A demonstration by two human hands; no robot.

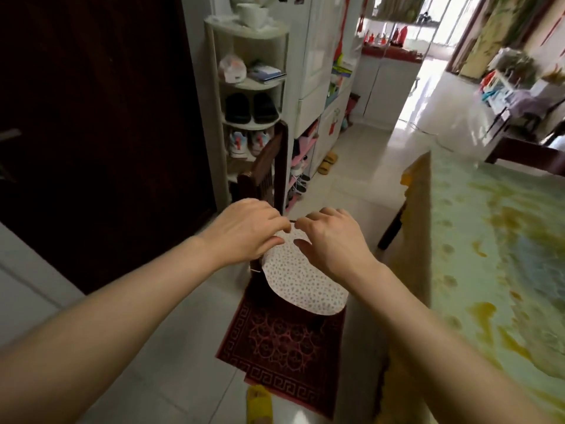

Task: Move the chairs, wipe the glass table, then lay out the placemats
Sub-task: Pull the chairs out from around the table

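Observation:
A dark wooden chair (269,166) stands left of the glass table (477,246), with a red patterned cushion (284,341) on its seat. Over the cushion hangs a round white placemat (305,286) with small dots. My left hand (247,231) pinches its far edge on the left. My right hand (333,237) pinches the same edge just to the right. The two hands nearly touch above the chair. The table shows a green and yellow patterned cloth under its top.
A white corner shelf (247,87) with shoes stands behind the chair, beside a dark door (101,117). A yellow slipper (260,403) lies on the tiled floor in front of the chair. Another dark chair (526,154) stands at the table's far end.

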